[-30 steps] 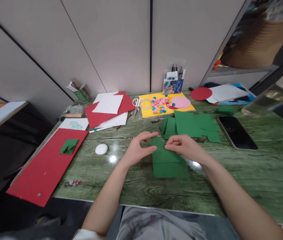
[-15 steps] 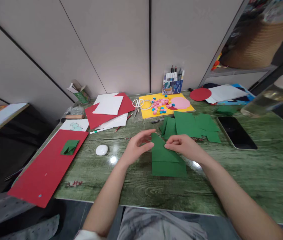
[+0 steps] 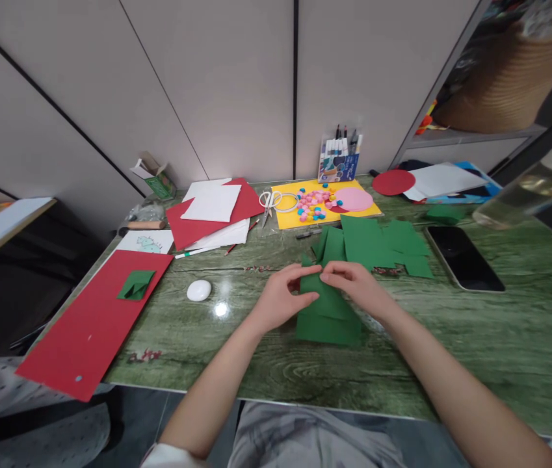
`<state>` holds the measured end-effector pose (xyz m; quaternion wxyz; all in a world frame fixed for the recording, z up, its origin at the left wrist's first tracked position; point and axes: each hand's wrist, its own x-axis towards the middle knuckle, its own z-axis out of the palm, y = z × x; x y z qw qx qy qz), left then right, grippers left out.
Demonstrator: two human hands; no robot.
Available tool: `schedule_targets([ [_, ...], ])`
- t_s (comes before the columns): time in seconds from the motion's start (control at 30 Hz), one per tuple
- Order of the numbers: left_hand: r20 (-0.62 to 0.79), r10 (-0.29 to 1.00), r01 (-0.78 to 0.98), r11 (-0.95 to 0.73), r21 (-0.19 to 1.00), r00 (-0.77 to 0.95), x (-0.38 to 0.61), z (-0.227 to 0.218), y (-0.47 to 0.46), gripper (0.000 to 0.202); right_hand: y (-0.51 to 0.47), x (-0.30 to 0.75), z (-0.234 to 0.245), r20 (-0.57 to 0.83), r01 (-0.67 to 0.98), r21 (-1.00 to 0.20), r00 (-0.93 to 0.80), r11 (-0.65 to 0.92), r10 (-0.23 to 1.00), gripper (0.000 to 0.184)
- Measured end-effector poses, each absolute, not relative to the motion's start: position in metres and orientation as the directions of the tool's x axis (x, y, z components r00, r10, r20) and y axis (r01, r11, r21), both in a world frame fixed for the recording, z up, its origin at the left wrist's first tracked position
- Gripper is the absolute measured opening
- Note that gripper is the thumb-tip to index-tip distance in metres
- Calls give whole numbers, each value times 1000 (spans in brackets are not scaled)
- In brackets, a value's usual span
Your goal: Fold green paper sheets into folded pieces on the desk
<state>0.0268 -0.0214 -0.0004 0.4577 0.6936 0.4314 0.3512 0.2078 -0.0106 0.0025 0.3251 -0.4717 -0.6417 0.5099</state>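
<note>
A green sheet of paper [image 3: 329,322] lies in front of me, partly folded, with a crease running across it. Its upper edge is between my two hands. My left hand [image 3: 288,292] is at its left side, the index finger reaching over the top and the thumb lying on the paper. With thumb and index finger together, my right hand [image 3: 354,283] pinches the fold at the upper right. Just behind are more green paper pieces [image 3: 366,240], some of them folded. A small folded green piece [image 3: 136,285] rests on a long red sheet [image 3: 95,331] at the left.
A white oval object [image 3: 199,290] sits left of my hands, and a phone [image 3: 463,258] lies at the right. Along the back are scissors [image 3: 266,207], a yellow sheet [image 3: 288,220] with coloured balls, and a marker box [image 3: 339,162]. A clear bottle [image 3: 514,195] stands far right.
My left hand has moved right, over the green sheet, and its fingertips now meet the right hand's. The upper left corner of the paper is being folded over.
</note>
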Motion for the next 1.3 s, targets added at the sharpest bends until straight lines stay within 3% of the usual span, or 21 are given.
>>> schedule_targets([
  [0.23,81,930,202,-162,966,358,22,2,-19,47,-9,209,1,-77,289,-957,-338,25,938,21],
  [0.43,16,898,116,-75,990,439,15,12,-16,41,-10,207,1,-77,283,-959,-350,27,934,20],
  [0.63,-28,961,53,14,998,275,20,1,-15,33,-12,201,0,-87,286,-958,-375,26,923,19],
  [0.97,64,971,45,-76,996,232,18,2,-12,40,-11,202,-1,-74,305,-951,-372,47,925,20],
  [1.1,118,983,-65,-110,992,139,6,2,-5,42,-11,202,0,-94,303,-953,-373,25,923,19],
  [1.3,29,949,-74,-6,997,315,6,6,-7,43,-11,202,0,-84,307,-951,-364,34,928,19],
])
